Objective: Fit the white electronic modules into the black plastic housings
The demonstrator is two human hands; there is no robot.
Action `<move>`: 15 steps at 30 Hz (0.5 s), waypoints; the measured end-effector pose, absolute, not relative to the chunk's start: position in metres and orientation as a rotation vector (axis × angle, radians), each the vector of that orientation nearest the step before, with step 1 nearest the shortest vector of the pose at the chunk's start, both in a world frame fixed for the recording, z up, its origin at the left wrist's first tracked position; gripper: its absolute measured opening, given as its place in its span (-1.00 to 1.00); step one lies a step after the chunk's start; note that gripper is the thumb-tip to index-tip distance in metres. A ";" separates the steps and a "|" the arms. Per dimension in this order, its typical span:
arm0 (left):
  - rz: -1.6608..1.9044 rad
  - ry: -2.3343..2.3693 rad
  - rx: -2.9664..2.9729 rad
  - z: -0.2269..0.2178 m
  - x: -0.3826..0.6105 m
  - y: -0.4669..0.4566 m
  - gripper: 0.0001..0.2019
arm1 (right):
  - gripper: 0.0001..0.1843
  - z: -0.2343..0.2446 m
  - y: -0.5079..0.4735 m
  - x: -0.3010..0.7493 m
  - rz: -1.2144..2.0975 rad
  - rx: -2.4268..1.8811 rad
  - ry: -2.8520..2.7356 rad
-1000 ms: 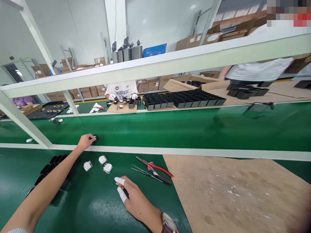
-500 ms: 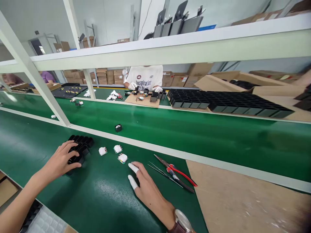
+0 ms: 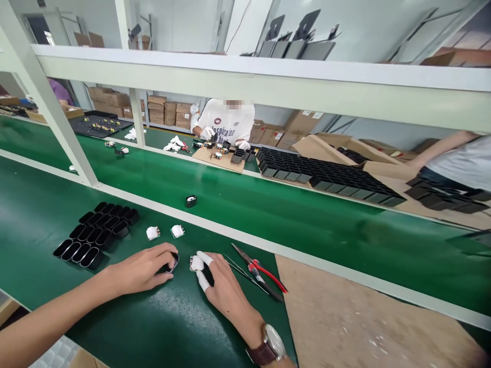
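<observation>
My left hand (image 3: pixel 148 268) is closed around a black oval housing (image 3: pixel 174 263), mostly hidden by the fingers. Facing it, my right hand (image 3: pixel 222 283), with white finger cots on thumb and forefinger, pinches a small circuit board with a white pad on top (image 3: pixel 197 263). Two similar white-topped boards lie behind the hands, one at the left (image 3: pixel 152 233) and one nearer the middle (image 3: pixel 177 231). Rows of black oval housings (image 3: pixel 92 235) stand with their open ends up on the green bench, left of my hands.
Red-handled pliers (image 3: pixel 257 271) and tweezers (image 3: pixel 245 275) lie right of my right hand, beside a brown board (image 3: pixel 368 317). A white rail (image 3: pixel 215 227) divides the bench from a green belt carrying one filled housing (image 3: pixel 191 201). A co-worker (image 3: pixel 226 122) sits opposite.
My left hand has come right from the housing rows with one housing. My right hand has closed on the nearest white-topped board. The view has shifted a little.
</observation>
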State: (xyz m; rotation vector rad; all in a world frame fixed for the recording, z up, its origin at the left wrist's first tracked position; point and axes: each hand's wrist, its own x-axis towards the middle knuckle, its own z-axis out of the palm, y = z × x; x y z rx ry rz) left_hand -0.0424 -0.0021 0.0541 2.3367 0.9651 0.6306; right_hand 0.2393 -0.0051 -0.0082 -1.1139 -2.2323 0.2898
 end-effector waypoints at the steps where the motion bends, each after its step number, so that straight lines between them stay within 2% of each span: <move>1: 0.644 0.958 2.308 0.048 -0.035 0.002 -0.82 | -0.54 -0.011 -0.010 0.245 0.282 -1.114 -2.203; 6: 0.669 1.044 2.188 0.018 -0.013 0.014 -0.42 | -0.46 -0.023 -0.021 0.256 0.238 -1.075 -2.174; 10: 0.683 1.034 2.106 0.005 -0.016 0.008 -0.15 | -0.50 -0.020 -0.021 0.253 0.233 -1.062 -2.136; 12: 0.674 1.012 2.081 0.003 -0.019 0.003 -0.13 | -0.52 -0.016 -0.022 0.252 0.211 -1.077 -2.104; 15: 0.667 1.007 2.050 0.003 -0.020 -0.001 -0.23 | -0.51 -0.011 -0.025 0.249 0.136 -1.097 -2.052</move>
